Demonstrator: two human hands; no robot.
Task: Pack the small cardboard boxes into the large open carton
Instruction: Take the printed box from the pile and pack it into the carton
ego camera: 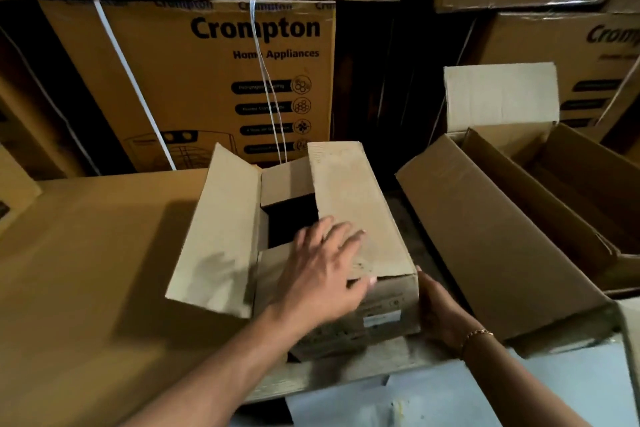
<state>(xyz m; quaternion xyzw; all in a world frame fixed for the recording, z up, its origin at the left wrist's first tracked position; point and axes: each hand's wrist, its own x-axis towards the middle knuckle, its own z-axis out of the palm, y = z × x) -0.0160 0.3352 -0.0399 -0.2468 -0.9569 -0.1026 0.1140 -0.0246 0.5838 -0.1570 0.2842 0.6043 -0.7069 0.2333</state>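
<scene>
Between a broad flat carton top (86, 253) on the left and the large open carton (491, 246) on the right, a small cardboard box (353, 191) is sitting on a pale surface (346, 374), near its front edge. The left hand (322, 270) is lying flat with straight, spread fingers, pressing the box's right top flap, while the left flap is standing up. The right hand (440, 312) is resting against the box's near right corner; I cannot tell whether its fingers are curling. Printed cartons (207, 80) are standing stacked behind.
</scene>
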